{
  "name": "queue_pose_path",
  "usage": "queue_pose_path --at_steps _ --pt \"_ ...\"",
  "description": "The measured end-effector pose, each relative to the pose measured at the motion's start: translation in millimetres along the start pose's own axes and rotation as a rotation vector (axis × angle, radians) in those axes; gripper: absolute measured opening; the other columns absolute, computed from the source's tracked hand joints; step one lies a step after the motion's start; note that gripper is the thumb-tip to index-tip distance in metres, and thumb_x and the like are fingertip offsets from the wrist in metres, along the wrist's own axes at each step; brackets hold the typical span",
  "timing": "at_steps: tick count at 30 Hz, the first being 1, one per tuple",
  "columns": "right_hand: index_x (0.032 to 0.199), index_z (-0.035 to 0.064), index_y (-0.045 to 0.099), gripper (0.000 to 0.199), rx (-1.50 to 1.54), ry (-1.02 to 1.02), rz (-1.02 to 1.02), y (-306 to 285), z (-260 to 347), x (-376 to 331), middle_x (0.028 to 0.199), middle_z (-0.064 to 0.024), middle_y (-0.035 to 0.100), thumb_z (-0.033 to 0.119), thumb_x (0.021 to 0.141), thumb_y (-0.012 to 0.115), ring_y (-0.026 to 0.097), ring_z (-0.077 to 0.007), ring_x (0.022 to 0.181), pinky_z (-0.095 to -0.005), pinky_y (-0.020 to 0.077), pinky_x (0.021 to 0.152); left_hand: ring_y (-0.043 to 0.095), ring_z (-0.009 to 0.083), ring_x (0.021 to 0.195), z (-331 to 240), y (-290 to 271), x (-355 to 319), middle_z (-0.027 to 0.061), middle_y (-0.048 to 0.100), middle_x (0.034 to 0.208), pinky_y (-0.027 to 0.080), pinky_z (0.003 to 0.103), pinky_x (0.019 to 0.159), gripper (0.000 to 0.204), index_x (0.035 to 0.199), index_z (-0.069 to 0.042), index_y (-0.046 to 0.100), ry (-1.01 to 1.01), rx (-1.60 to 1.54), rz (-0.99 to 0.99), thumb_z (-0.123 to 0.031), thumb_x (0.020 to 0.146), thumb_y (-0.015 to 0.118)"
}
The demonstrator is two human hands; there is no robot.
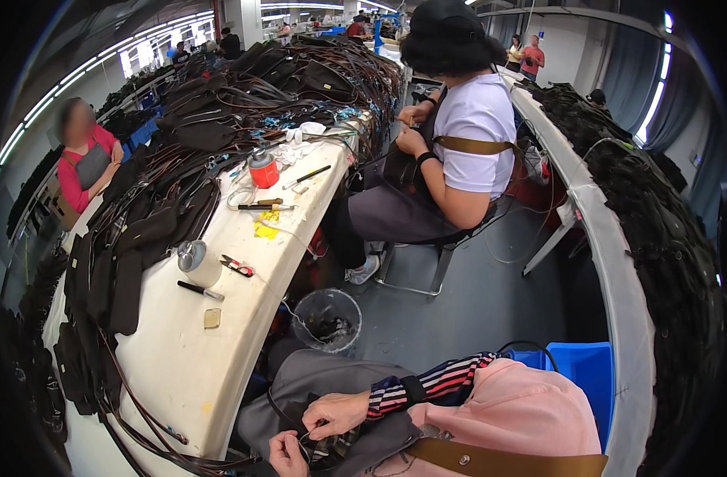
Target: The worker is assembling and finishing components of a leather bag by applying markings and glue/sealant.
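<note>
We see dark pouches and straps [125,294] heaped along the left side of the white tabletop [173,350], then a grey-topped bottle [207,272], red-handled snips [238,266] and a red container [263,171] on it. Off its near right edge, in the lap, lies a dark piece [332,450]; at its left the left hand [286,455] has bent fingers, over it the right hand [336,415] curls nearly closed, though we cannot tell what either grips. Right of the tabletop stand a clear bin [326,320], a seated co-worker [467,151] and a blue crate [584,374].
</note>
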State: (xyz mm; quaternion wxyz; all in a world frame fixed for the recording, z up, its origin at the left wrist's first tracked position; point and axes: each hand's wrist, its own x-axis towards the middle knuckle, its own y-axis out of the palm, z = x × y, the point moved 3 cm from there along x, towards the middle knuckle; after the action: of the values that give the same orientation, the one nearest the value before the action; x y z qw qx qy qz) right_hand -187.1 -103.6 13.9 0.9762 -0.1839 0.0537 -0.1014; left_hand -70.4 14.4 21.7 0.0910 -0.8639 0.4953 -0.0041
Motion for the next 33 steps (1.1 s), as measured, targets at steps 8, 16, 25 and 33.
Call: queue_pose_path --at_steps 8,16,25,33 --pt "0.073 0.0028 0.055 0.023 0.031 -0.001 -0.004 -1.7 -5.2 0.9 0.072 -0.0084 0.055 0.024 0.083 0.058 0.054 -0.0251 0.072 -0.0361 0.0398 0.064 0.037 0.0045 0.055 9.7 0.7 4.2 -0.0021 0.047 0.065 0.032 0.02 0.049 0.017 0.093 0.001 0.058 -0.015 -0.043 0.032 -0.014 0.092 0.05" --pt "0.072 0.0031 0.054 0.024 0.036 0.008 -0.002 -3.1 -9.0 -0.5 0.07 -0.0074 0.054 0.024 0.084 0.059 0.053 -0.0244 0.068 -0.036 0.039 0.062 0.037 0.0041 0.054 10.5 4.4 4.6 -0.0026 0.046 0.063 0.031 0.019 0.048 0.015 0.093 0.0 0.058 -0.089 -0.078 0.032 -0.013 0.092 0.05" --pt "0.071 0.0026 0.054 0.024 0.063 0.007 -0.01 -0.2 -9.4 -0.8 0.068 -0.0067 0.053 0.023 0.084 0.059 0.052 -0.0224 0.066 -0.0344 0.0388 0.06 0.041 0.0059 0.057 2.7 3.6 0.6 -0.0006 0.05 0.068 0.035 0.021 0.052 0.017 0.093 0.001 0.059 -0.059 -0.034 0.012 -0.013 0.092 0.05" --pt "0.071 0.0026 0.054 0.025 0.064 0.019 -0.005 -1.2 -7.4 2.9 0.067 -0.0063 0.052 0.023 0.083 0.059 0.052 -0.0206 0.064 -0.0332 0.0386 0.058 0.046 0.0096 0.064 1.6 -0.7 2.4 0.0039 0.057 0.077 0.041 0.023 0.06 0.018 0.093 0.001 0.06 -0.071 0.032 0.02 -0.014 0.091 0.05"
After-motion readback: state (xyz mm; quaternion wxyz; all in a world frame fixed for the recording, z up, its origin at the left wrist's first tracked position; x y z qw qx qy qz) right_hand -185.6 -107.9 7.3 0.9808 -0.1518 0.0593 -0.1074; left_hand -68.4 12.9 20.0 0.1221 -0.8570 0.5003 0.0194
